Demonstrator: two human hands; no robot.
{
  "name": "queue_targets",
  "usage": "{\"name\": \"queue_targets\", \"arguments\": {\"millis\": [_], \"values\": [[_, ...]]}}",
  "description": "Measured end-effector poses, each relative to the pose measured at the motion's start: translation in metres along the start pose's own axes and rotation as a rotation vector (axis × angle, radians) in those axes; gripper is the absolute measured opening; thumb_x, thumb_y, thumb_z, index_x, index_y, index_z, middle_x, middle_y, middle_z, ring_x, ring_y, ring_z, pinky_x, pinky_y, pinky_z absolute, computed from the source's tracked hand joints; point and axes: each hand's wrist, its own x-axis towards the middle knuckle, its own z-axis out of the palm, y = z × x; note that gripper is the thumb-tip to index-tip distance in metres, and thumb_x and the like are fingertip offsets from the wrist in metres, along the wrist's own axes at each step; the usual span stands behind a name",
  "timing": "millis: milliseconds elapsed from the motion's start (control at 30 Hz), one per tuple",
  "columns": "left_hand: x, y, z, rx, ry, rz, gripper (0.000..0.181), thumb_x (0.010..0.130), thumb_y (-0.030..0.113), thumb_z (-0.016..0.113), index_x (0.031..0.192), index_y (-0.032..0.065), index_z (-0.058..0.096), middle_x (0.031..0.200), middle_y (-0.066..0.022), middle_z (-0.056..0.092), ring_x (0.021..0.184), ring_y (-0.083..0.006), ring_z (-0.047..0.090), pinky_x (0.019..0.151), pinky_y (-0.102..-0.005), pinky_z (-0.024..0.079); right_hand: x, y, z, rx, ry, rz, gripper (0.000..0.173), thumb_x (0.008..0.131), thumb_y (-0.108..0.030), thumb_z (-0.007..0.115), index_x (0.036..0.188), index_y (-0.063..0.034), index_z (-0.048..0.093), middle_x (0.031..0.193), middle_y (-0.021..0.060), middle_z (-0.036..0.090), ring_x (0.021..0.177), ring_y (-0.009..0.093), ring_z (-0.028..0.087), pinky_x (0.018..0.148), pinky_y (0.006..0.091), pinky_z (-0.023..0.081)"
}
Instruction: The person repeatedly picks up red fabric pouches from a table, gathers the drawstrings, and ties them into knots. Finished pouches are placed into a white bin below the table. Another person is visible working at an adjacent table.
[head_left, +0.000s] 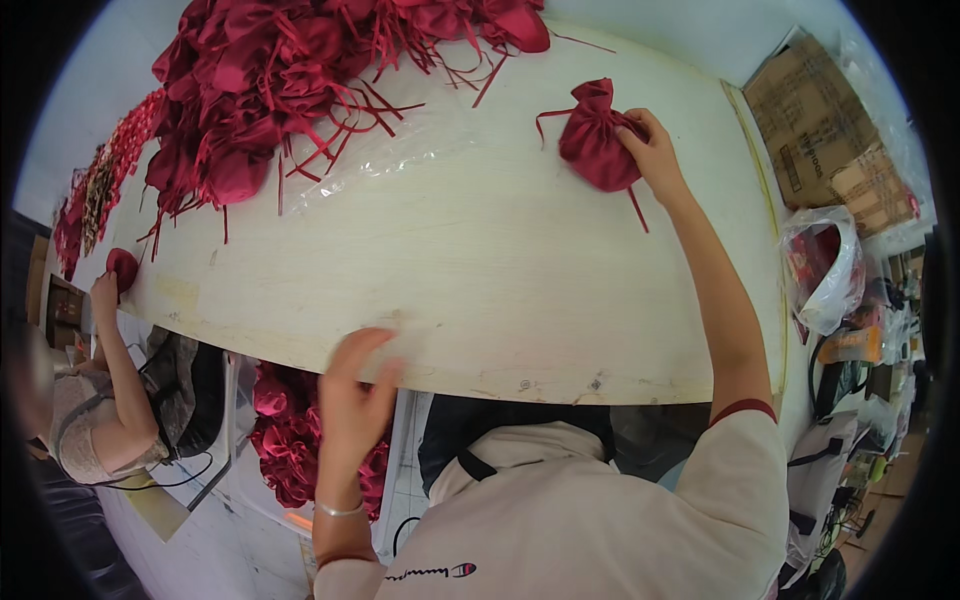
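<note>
My right hand (651, 154) grips the side of a dark red drawstring pouch (598, 150) at the right part of the pale table (480, 262). The pouch's neck is gathered, and ribbon ends stick out on two sides. Blurred, my left hand (358, 386) is over the table's near edge with its fingers apart and nothing in them. Beneath it, a white bin (401, 450) holds many red pouches (289, 442). A large heap of red pouches (247, 82) with loose ribbons covers the far left of the table.
Clear plastic film (367, 169) lies beside the heap. At the left, another person's hand (105, 292) holds a red pouch (121, 268). A cardboard box (817, 135) and a plastic bag (823, 262) stand past the table's right edge. Red strings (131, 139) lie far left.
</note>
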Motion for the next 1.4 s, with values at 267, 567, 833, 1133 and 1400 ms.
{"name": "queue_targets", "arguments": {"millis": [267,567,833,1133,1400], "values": [[0.069,0.053,0.077,-1.53,-0.588,-0.429,0.069,0.087,0.059,0.022,0.129,0.0047,0.033,0.126,-0.0135,0.043,0.11,-0.0286,0.047,0.09,-0.0439,0.039,-0.104,-0.084,0.047,-0.166,-0.171,-0.744,0.035,0.072,-0.005,0.061,0.103,-0.0009,0.046,0.115,0.015,0.045,0.102,0.026,0.047,0.088,0.0359,0.038],[0.064,0.056,0.092,-1.17,-0.02,-0.22,0.044,0.089,0.017,0.05,0.127,0.0038,0.034,0.12,-0.0071,0.046,0.107,-0.0147,0.047,0.089,-0.0277,0.04,-0.14,-0.102,0.079,0.212,-0.12,-0.105,0.025,0.075,-0.013,0.065,0.093,-0.0005,0.054,0.113,0.0105,0.041,0.103,0.022,0.046,0.085,0.0321,0.041],[0.086,0.035,0.063,-1.135,0.217,-0.168,0.034,0.093,0.029,0.04,0.113,0.0032,0.05,0.108,-0.0056,0.052,0.096,-0.0113,0.049,0.083,-0.0295,0.041,-0.09,-0.099,0.091,0.763,-0.138,0.022,0.022,0.091,-0.02,0.045,0.082,-0.0028,0.056,0.104,0.0079,0.056,0.096,0.016,0.051,0.085,0.0303,0.038],[0.054,0.018,0.092,-1.363,0.145,-0.512,0.028,0.088,0.018,0.051,0.111,0.0069,0.04,0.098,-0.0031,0.05,0.087,-0.0121,0.05,0.077,-0.0309,0.044,-0.11,-0.081,0.106,0.63,-0.071,0.242,0.024,0.092,-0.019,0.041,0.08,-0.005,0.056,0.087,0.0044,0.06,0.083,0.014,0.052,0.075,0.0299,0.04],[0.053,0.017,0.081,-1.339,0.191,-0.466,0.022,0.094,0.022,0.038,0.104,0.006,0.05,0.071,0.0036,0.043,0.051,-0.0033,0.026,0.043,-0.017,0.024,-0.129,-0.081,0.119,-0.161,-0.386,-0.546,0.012,0.076,-0.004,0.054,0.087,0.0008,0.057,0.09,0.0101,0.058,0.082,0.028,0.053,0.071,0.0314,0.043]]}}
